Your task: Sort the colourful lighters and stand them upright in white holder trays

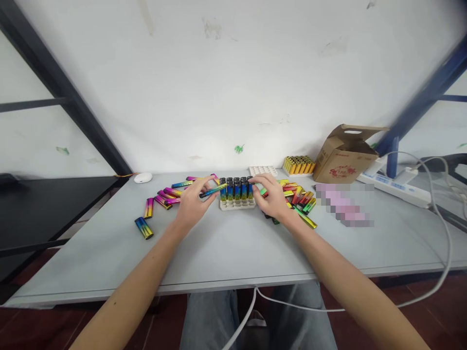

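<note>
My left hand (195,201) pinches a shiny blue-and-yellow flat tube (213,190) with a dark end between thumb and fingers, tilted just left of a white holder tray (237,205). Several matching blue-and-yellow tubes with black tops (237,190) stand upright in rows in that tray. Bare slots show along its front edge. At the tray's right side, my right hand (272,195) has its thumb and forefinger closed at the top of the rightmost tube. The palm partly hides loose tubes behind it.
Pink-and-yellow tubes (148,208) and a blue-yellow one (144,228) lie left; red, green and gold tubes (305,218) lie right. Behind stand an unfilled white tray (263,170), a tray of yellow tubes (299,165), a cardboard box (345,158), a power strip (397,187) and a white case (143,178).
</note>
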Demonstrator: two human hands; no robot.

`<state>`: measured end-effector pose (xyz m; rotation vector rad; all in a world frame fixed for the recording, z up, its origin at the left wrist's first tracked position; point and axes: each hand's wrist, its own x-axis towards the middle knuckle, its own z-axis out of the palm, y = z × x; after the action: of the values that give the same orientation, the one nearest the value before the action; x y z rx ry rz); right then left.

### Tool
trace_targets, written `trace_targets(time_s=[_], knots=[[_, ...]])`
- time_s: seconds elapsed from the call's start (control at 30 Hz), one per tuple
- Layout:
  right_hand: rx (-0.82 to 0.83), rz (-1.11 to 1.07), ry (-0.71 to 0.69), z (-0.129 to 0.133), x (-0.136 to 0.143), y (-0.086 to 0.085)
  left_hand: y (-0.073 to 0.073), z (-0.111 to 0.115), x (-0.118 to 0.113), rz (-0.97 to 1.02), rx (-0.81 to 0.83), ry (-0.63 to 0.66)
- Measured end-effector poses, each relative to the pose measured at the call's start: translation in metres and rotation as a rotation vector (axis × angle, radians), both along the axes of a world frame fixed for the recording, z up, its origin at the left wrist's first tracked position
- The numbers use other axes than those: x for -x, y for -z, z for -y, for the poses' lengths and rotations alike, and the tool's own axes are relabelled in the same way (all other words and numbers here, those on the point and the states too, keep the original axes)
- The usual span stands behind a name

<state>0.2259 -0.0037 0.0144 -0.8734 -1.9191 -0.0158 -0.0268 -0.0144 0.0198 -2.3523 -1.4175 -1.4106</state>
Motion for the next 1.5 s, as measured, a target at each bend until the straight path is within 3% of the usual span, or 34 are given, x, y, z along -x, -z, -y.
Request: trace_targets(time_s=[0.23, 0.4, 0.53, 0.6, 0.7, 0.9, 1.1, 1.23, 1.5], knots=[[-0.077, 0.217, -0.145, 0.013, 0.026, 0.007, 0.0, 0.012, -0.018, 0.202, 0.222, 0.21], [-0.057, 0.293, -0.049, 0.016, 0.033, 0.009, -0.001, 0.017, -0.023, 0.288, 0.295, 0.266], [-0.073, 0.346, -0.013, 0.018, 0.035, 0.009, -0.001, 0.019, -0.025, 0.325, 0.21, 0.245], [-0.009, 0.26, -0.02, 0.018, 0.034, 0.007, 0.0, 0.018, -0.022, 0.355, 0.137, 0.221], [0.24, -0.053, -0.049, 0.017, 0.029, 0.002, 0.003, 0.013, -0.016, 0.391, 0.062, 0.198], [0.707, -0.78, -0.385, 0.008, 0.017, -0.013, 0.016, 0.003, -0.007, 0.268, 0.101, 0.1], [1.045, -1.08, -0.599, 0.001, 0.01, -0.023, 0.028, -0.008, -0.005, 0.096, 0.086, -0.024], [1.085, -1.068, -0.566, 0.0, 0.008, -0.022, 0.027, -0.011, -0.002, 0.058, 0.093, -0.061], [0.97, -1.067, -0.551, -0.003, 0.007, -0.018, 0.027, -0.012, 0.0, 0.039, 0.116, -0.058]])
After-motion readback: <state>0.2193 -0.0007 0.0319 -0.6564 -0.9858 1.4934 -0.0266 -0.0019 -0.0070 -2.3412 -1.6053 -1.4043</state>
